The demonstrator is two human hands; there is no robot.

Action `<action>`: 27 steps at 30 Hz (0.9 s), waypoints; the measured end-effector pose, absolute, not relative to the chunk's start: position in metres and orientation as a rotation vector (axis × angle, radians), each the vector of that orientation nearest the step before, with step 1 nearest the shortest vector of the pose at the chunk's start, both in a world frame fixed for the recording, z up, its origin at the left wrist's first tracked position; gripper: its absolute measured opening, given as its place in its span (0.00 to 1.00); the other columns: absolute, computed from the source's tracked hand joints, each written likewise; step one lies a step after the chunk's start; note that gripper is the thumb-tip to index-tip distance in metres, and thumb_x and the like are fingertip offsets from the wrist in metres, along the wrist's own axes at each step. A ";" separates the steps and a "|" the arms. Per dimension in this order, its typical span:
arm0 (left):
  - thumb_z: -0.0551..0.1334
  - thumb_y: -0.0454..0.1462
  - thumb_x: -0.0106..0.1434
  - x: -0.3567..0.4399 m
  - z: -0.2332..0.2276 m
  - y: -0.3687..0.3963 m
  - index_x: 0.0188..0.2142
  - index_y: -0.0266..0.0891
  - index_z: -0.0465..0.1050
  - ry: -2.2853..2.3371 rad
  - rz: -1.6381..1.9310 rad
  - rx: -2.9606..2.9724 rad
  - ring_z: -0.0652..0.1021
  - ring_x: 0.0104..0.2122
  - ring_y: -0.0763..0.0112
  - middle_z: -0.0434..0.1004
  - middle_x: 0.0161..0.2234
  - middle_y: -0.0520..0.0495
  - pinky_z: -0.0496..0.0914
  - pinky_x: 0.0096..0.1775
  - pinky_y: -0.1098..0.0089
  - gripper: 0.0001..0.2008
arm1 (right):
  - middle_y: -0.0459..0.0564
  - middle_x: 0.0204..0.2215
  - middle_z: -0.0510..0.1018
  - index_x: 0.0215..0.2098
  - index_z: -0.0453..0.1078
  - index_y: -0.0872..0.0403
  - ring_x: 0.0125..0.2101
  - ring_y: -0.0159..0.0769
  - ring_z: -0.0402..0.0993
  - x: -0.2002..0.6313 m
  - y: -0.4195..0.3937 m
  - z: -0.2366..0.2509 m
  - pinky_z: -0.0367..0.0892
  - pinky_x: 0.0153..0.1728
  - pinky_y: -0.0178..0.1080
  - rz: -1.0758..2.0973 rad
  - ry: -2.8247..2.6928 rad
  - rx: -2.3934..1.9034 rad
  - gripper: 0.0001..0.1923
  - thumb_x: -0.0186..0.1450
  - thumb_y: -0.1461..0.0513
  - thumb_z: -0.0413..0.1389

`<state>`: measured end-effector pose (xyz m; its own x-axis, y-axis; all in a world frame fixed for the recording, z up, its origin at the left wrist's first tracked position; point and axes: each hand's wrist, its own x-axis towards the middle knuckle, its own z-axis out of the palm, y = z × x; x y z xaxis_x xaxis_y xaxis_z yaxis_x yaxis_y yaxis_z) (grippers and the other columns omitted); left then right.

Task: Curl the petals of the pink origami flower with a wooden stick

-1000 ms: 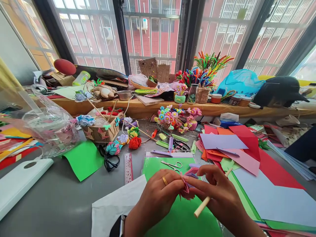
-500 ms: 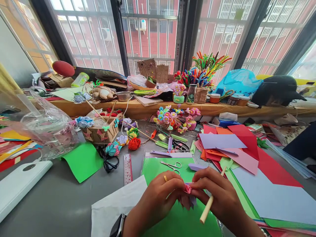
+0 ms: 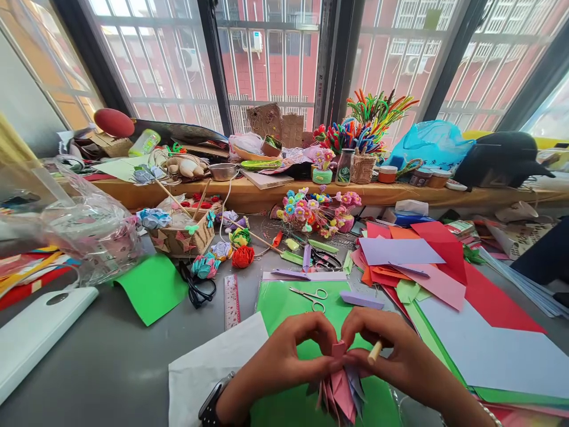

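Since the last frame: paper flower (image 3: 341, 392) has tipped so its pink and purple petals fan down toward the bottom edge, and the stick (image 3: 374, 353) has swung, with just a short end showing by the right hand (image 3: 395, 344). Flower is bottom centre, over the green sheet (image 3: 276, 303). Left hand (image 3: 296, 345) and right both pinch its folded pink top, thumb and fingertips clamped on the paper from either side. Stick's tucked in the right hand; can't quite tell which fingers grip it. Scissors (image 3: 313, 295) lie on the sheet just above the hands, purple strip (image 3: 362, 299) to their right, ruler (image 3: 232, 302) left of the sheet.
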<state>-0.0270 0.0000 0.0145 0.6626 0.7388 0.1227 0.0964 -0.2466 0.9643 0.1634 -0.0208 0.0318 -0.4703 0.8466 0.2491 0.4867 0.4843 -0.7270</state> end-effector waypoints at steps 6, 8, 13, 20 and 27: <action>0.64 0.38 0.52 -0.026 0.010 0.001 0.29 0.36 0.67 0.611 0.661 1.503 0.72 0.31 0.73 0.70 0.29 0.51 0.66 0.36 0.71 0.08 | 0.39 0.17 0.57 0.27 0.68 0.54 0.19 0.26 0.52 0.163 -0.021 0.033 0.49 0.16 0.29 0.893 -2.079 -1.139 0.07 0.55 0.58 0.59; 0.64 0.38 0.52 -0.026 0.010 0.001 0.30 0.36 0.67 0.590 0.661 1.466 0.72 0.31 0.73 0.70 0.29 0.51 0.66 0.36 0.71 0.09 | 0.38 0.17 0.56 0.26 0.68 0.54 0.19 0.25 0.51 0.162 -0.022 0.033 0.48 0.16 0.29 0.953 -2.037 -1.143 0.08 0.55 0.58 0.59; 0.63 0.37 0.53 -0.026 0.010 0.001 0.30 0.36 0.67 0.573 0.667 1.468 0.72 0.32 0.74 0.69 0.30 0.50 0.66 0.37 0.72 0.08 | 0.38 0.17 0.56 0.26 0.67 0.55 0.19 0.25 0.50 0.160 -0.023 0.035 0.47 0.17 0.29 1.004 -2.013 -1.173 0.07 0.53 0.61 0.60; 0.64 0.39 0.52 -0.026 0.008 0.003 0.29 0.36 0.67 0.629 0.708 1.516 0.72 0.31 0.73 0.69 0.28 0.50 0.67 0.36 0.70 0.09 | 0.38 0.18 0.55 0.29 0.66 0.54 0.20 0.26 0.52 0.159 -0.023 0.031 0.49 0.18 0.29 0.927 -2.050 -1.213 0.05 0.54 0.63 0.58; 0.65 0.36 0.51 -0.027 0.011 0.003 0.28 0.36 0.68 0.646 0.722 1.493 0.72 0.29 0.75 0.69 0.27 0.52 0.66 0.34 0.74 0.07 | 0.38 0.18 0.54 0.28 0.65 0.54 0.19 0.26 0.50 0.158 -0.024 0.030 0.48 0.18 0.29 0.977 -2.020 -1.204 0.04 0.54 0.66 0.56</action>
<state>-0.0265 0.0026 0.0110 0.6421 0.7646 0.0554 -0.0289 -0.0481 0.9984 0.1577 -0.0244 0.0295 -0.4192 0.9008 0.1130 0.4708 0.3221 -0.8214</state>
